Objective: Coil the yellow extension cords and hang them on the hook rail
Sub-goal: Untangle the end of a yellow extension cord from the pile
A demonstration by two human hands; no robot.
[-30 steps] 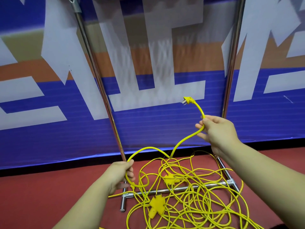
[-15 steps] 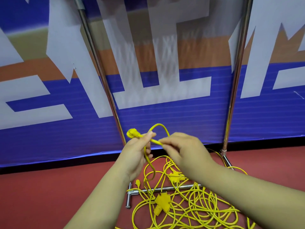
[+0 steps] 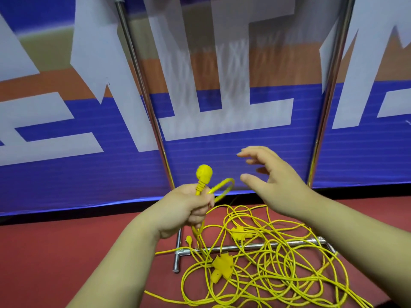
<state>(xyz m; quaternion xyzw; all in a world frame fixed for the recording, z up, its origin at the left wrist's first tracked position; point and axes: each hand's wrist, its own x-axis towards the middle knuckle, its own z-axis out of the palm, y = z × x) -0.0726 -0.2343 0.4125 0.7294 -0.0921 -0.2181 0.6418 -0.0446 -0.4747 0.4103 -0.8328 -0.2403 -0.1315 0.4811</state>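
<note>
My left hand (image 3: 189, 210) grips a yellow extension cord just below its plug (image 3: 204, 174), which sticks up above the fist. A small loop of the same cord (image 3: 224, 187) curves out to the right of the fist and the rest drops to the floor. My right hand (image 3: 271, 176) hovers to the right of the loop with fingers spread, holding nothing. A tangled heap of yellow cords (image 3: 266, 263) with yellow multi-way sockets (image 3: 222, 266) lies on the red floor over the rack's base bar.
A chrome rack stands ahead: left upright (image 3: 142, 85), right upright (image 3: 329, 96), base crossbar (image 3: 251, 246) on the floor under the cords. Behind it runs a blue, white and orange banner wall (image 3: 66, 130). The hook rail is out of view above.
My right hand brought the plug end across to my left hand, let go and drew back to the right, open. My left hand now grips the cord with one small loop formed.
</note>
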